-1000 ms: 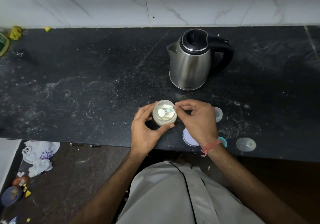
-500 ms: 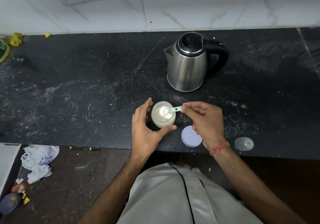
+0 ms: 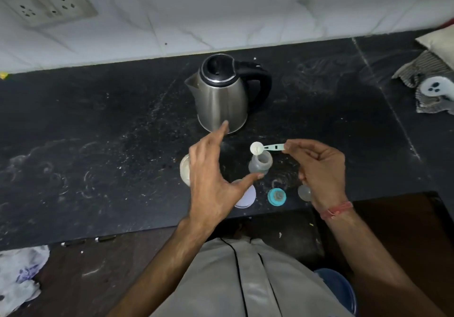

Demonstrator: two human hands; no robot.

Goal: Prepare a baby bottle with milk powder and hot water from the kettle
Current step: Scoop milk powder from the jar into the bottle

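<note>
scoop [image 3: 257, 148] carried from jar [image 3: 184, 172] to over bottle [image 3: 261, 162], pinched in right hand [image 3: 319, 169] | jar released, left hand [image 3: 211, 179] spread open | powder about to be tipped

A home kitchen, lived-in and a bit worn. A dark speckled stone worktop [image 3: 98, 125] dusted with white powder runs beyond the hands, backed by white marble-look wall tiles [image 3: 221, 10] with a switch-and-socket plate [image 3: 46, 0] up to the left. A steel electric kettle [image 3: 222, 95] stands just past the hands; a crumpled cloth [image 3: 427, 81] lies far to the right.
</note>
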